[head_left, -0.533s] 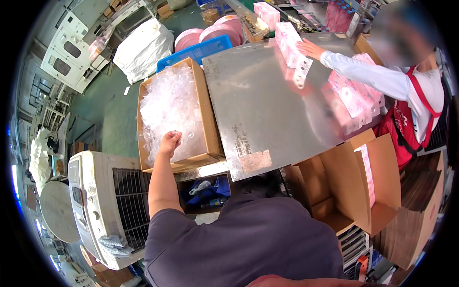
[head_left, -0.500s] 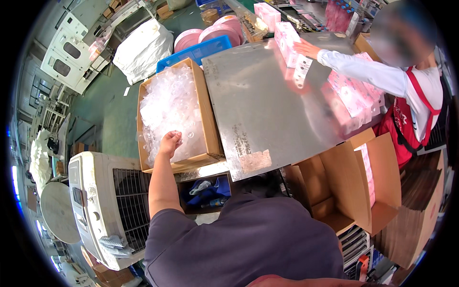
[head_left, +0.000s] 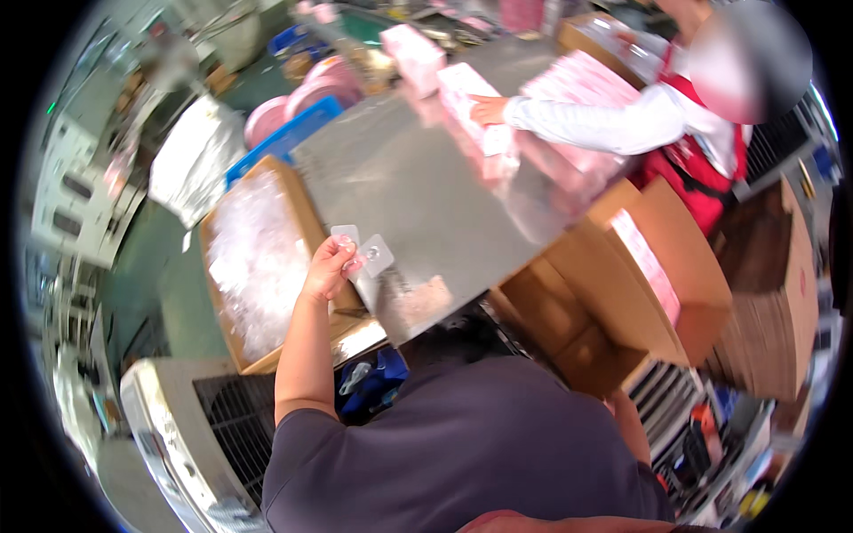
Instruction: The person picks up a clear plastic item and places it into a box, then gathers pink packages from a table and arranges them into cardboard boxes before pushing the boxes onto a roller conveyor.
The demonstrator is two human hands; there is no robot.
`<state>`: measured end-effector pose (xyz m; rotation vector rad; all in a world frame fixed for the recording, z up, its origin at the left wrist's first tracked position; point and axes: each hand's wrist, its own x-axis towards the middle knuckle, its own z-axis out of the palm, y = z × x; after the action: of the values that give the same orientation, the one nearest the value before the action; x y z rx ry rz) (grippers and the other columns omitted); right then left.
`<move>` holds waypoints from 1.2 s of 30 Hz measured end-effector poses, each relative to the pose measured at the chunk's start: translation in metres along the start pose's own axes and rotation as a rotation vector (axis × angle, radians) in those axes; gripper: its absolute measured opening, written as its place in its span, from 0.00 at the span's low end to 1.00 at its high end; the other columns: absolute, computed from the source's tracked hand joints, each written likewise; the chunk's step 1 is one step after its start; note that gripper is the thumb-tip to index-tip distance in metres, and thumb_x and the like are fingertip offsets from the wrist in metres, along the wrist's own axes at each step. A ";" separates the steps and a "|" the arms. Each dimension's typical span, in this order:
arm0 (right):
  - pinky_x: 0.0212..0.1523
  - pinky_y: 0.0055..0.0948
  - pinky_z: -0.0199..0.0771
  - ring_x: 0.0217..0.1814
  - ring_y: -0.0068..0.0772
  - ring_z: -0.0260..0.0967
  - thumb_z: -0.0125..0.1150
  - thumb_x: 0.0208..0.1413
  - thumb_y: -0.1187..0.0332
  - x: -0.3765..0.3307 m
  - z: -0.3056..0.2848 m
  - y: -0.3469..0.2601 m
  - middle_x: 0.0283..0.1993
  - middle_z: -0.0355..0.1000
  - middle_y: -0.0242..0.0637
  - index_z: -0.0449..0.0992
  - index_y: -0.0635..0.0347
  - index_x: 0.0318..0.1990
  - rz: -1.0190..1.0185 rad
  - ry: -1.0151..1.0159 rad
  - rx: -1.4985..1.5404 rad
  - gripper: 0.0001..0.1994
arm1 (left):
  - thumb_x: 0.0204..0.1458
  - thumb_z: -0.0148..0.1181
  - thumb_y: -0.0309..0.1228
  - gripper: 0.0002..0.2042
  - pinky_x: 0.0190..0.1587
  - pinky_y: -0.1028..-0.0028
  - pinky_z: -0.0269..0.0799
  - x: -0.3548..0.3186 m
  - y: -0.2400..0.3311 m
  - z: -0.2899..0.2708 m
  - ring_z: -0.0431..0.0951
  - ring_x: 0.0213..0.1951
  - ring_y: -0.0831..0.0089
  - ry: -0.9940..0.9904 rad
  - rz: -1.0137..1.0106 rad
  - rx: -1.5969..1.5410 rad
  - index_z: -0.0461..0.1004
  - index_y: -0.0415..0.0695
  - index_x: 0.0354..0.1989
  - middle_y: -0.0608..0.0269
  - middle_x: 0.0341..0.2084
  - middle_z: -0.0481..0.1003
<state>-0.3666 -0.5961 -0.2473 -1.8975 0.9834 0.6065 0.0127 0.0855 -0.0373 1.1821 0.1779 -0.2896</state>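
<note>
My left hand (head_left: 329, 269) is closed, its fingertips pinching a couple of flat, clear plastic tabs (head_left: 377, 255) with rounded corners and a round mark in the middle. It is over the near left corner of the metal table (head_left: 391, 169). Just left of the hand stands an open cardboard box (head_left: 305, 202) heaped with loose clear plastic pieces (head_left: 253, 266). On my right side only a bit of my arm (head_left: 629, 428) shows beside my dark shirt; that hand is hidden.
Across the table a co-worker's hand (head_left: 488, 110) rests on a pink-and-white pack (head_left: 462, 87), near more pink packs (head_left: 582, 84). An open carton (head_left: 613, 293) stands at the right, with stacked flat cardboard (head_left: 755, 302) beyond. A white machine with a grille (head_left: 235, 413) is lower left.
My left hand has left the box of clear pieces and moved right to the table corner, now with tabs in its fingers. The view has turned; the co-worker's hand stays on a pack.
</note>
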 end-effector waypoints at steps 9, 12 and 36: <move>0.56 0.41 0.72 0.58 0.53 0.71 0.59 0.53 0.59 -0.001 -0.006 -0.013 0.57 0.72 0.52 0.69 0.52 0.61 0.022 0.011 -0.419 0.26 | 0.60 0.59 0.41 0.27 0.53 0.68 0.72 0.000 -0.181 0.326 0.76 0.51 0.64 -0.893 -0.425 0.758 0.62 0.39 0.62 0.54 0.51 0.74; 0.56 0.43 0.72 0.57 0.54 0.71 0.58 0.53 0.57 0.000 -0.003 0.002 0.55 0.73 0.52 0.72 0.54 0.58 0.004 0.035 -0.485 0.25 | 0.57 0.55 0.56 0.43 0.64 0.64 0.62 -0.019 -0.189 0.361 0.65 0.64 0.53 -0.950 -0.304 1.227 0.51 0.33 0.70 0.43 0.63 0.65; 0.20 0.37 0.69 0.24 0.36 0.70 0.55 0.57 0.63 0.029 0.019 0.070 0.30 0.74 0.42 0.72 0.58 0.53 -0.056 0.148 -0.115 0.18 | 0.54 0.54 0.45 0.14 0.46 0.60 0.67 -0.008 -0.177 0.281 0.81 0.37 0.63 -0.613 0.635 1.641 0.80 0.50 0.32 0.63 0.28 0.81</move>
<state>-0.4086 -0.6111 -0.3117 -2.0894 1.0031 0.5051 -0.0544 -0.2361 -0.0872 2.5649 -1.1850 -0.1807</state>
